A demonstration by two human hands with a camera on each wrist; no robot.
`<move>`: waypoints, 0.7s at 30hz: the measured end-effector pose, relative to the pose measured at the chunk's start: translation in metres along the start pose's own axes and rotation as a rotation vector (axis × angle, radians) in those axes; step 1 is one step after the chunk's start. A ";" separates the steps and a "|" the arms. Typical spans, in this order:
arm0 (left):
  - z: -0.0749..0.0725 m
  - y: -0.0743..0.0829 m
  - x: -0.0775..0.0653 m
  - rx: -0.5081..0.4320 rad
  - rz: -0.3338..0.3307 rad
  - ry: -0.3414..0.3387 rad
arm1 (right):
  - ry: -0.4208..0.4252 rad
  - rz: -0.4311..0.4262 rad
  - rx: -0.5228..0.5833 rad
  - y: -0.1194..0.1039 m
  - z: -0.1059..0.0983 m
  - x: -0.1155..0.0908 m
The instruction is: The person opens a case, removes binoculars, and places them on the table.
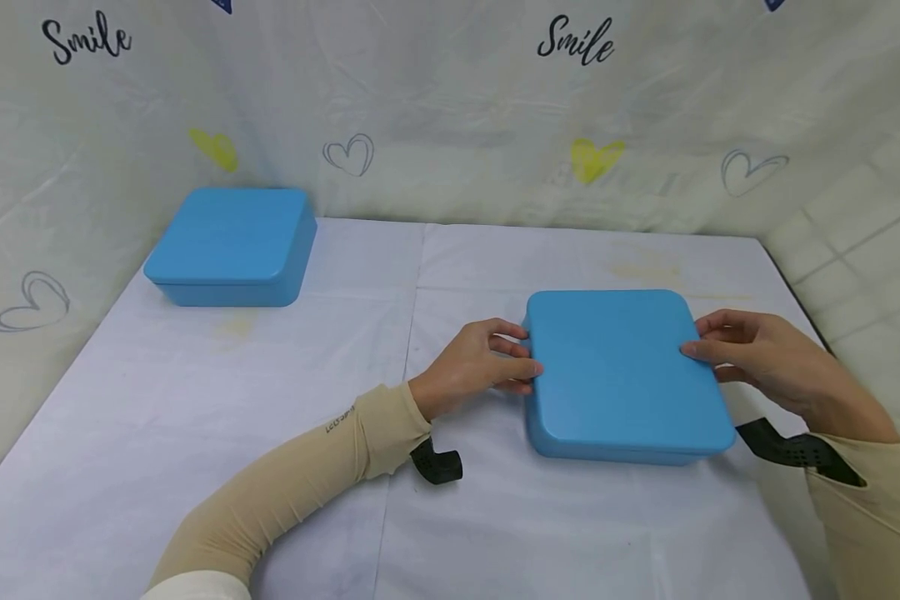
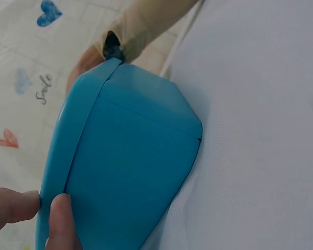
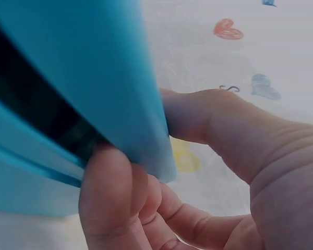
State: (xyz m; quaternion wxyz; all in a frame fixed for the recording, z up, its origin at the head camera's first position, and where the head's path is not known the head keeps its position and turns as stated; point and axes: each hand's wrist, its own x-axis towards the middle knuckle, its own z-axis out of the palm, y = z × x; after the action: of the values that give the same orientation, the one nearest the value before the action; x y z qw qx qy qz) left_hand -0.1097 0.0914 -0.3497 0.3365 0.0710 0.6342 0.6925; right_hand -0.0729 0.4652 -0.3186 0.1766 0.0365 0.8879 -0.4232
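Note:
A blue rectangular box (image 1: pixel 622 450) with a matching lid (image 1: pixel 615 367) sits on the right half of the table. My left hand (image 1: pixel 476 362) pinches the lid's left edge, thumb on top and fingers against the side. At the opposite edge my right hand (image 1: pixel 772 358) grips the lid between thumb and fingers. In the right wrist view, a dark gap parts the lid (image 3: pixel 109 78) from the box wall (image 3: pixel 31 182), with fingertips under the lid's rim. On the left side, the left wrist view shows only a thin seam below the lid (image 2: pixel 78 114). The box's contents are hidden.
A second blue box (image 1: pixel 228 237) stands shut at the table's back left. White cloth (image 1: pixel 307 483) covers the table, and a curtain (image 1: pixel 457 108) printed with hearts hangs behind. Black wrist mounts (image 1: pixel 438 465) stick out from both sleeves.

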 end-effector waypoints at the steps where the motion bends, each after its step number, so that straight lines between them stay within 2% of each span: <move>1: 0.000 0.000 0.000 -0.003 0.001 -0.004 | 0.003 -0.001 -0.005 0.000 0.000 0.000; 10: 0.000 0.000 0.001 -0.031 -0.006 -0.018 | 0.042 -0.016 -0.008 -0.002 0.000 -0.003; 21: 0.000 0.005 -0.001 -0.040 0.003 -0.015 | 0.046 -0.008 -0.009 -0.004 -0.003 -0.005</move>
State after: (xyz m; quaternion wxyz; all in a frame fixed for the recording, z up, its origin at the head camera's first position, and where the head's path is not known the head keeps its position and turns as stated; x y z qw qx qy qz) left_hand -0.1112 0.0910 -0.3453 0.3415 0.0703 0.6176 0.7050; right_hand -0.0695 0.4650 -0.3123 0.1544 0.0417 0.8937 -0.4191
